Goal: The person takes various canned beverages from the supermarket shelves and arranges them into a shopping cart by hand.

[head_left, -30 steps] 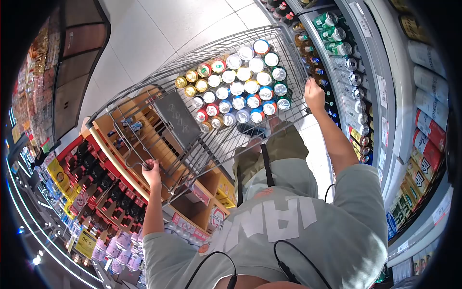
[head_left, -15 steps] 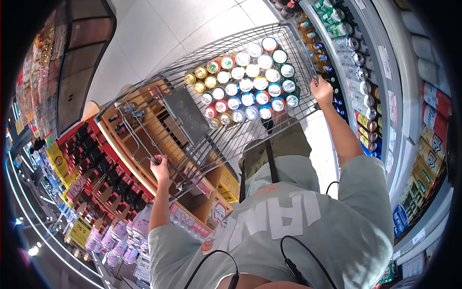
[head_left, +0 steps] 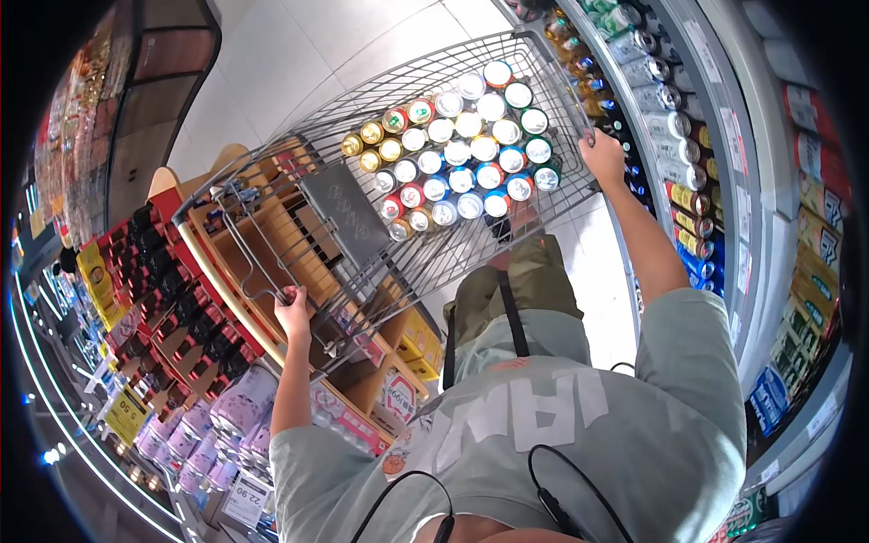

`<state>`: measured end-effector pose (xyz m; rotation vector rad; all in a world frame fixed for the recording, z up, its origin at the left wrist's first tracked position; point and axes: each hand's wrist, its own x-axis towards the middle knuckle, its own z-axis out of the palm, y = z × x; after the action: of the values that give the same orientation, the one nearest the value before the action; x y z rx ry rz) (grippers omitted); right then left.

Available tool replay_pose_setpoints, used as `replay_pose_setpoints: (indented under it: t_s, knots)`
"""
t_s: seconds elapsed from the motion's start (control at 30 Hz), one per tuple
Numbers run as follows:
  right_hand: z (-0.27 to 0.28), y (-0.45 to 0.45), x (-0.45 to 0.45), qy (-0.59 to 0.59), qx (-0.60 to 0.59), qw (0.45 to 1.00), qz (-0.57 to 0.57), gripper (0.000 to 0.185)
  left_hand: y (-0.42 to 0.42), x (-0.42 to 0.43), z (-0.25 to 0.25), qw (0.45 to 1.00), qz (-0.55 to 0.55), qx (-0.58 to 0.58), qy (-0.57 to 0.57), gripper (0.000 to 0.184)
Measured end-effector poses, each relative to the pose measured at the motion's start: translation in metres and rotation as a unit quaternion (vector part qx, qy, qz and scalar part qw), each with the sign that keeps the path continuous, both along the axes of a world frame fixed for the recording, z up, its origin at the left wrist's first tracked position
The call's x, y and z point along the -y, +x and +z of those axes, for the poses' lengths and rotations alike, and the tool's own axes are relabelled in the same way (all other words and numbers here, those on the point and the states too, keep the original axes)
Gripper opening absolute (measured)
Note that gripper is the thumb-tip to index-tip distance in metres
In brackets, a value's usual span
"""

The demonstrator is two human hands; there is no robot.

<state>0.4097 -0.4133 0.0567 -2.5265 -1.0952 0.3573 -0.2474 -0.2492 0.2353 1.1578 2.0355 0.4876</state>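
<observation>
A grey wire shopping cart (head_left: 425,290) stands in front of me, turned sideways. Several upright drink cans (head_left: 457,152) with gold, silver, blue and red sides are packed in rows inside its basket. My left hand (head_left: 294,312) is closed round the metal rim at the cart's left end, near a bent wire frame. At the right end, my right hand (head_left: 602,156) grips the basket's upper edge. A dark grey plastic panel (head_left: 344,215) lies across the wires between my left hand and the cans.
On the right, a shelf (head_left: 724,136) holds cans and bottles in rows. Wooden and red display racks (head_left: 195,271) with packaged goods stand close on the left. Tall shelving (head_left: 167,100) rises at the upper left. Pale floor tiles (head_left: 290,54) show beyond the cart.
The cart and cans have shifted slightly up and left in view, and both hands keep their hold on it. The shelves have slid past, and more of my trousers shows.
</observation>
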Motion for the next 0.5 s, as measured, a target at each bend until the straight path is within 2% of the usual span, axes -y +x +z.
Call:
replay_pose_setpoints:
  t_s: [0.03, 0.17, 0.33, 0.5]
  knots:
    - [0.004, -0.002, 0.004, -0.029, 0.003, 1.0, 0.003, 0.02, -0.005, 0.004, -0.003, 1.0, -0.006, 0.0, -0.002, 0.015]
    - [-0.021, 0.0, 0.031, 0.058, 0.03, 0.997, 0.039, 0.024, -0.003, 0.024, 0.004, 1.0, -0.003, -0.005, -0.011, 0.015]
    - [-0.019, -0.006, 0.048, 0.049, 0.069, 0.995, 0.049, 0.025, -0.008, 0.048, 0.005, 0.999, 0.011, -0.017, -0.036, 0.016]
    - [-0.02, -0.013, 0.064, 0.051, 0.059, 0.997, 0.029, 0.023, -0.013, 0.077, 0.004, 0.999, 0.007, -0.045, -0.027, 0.019]
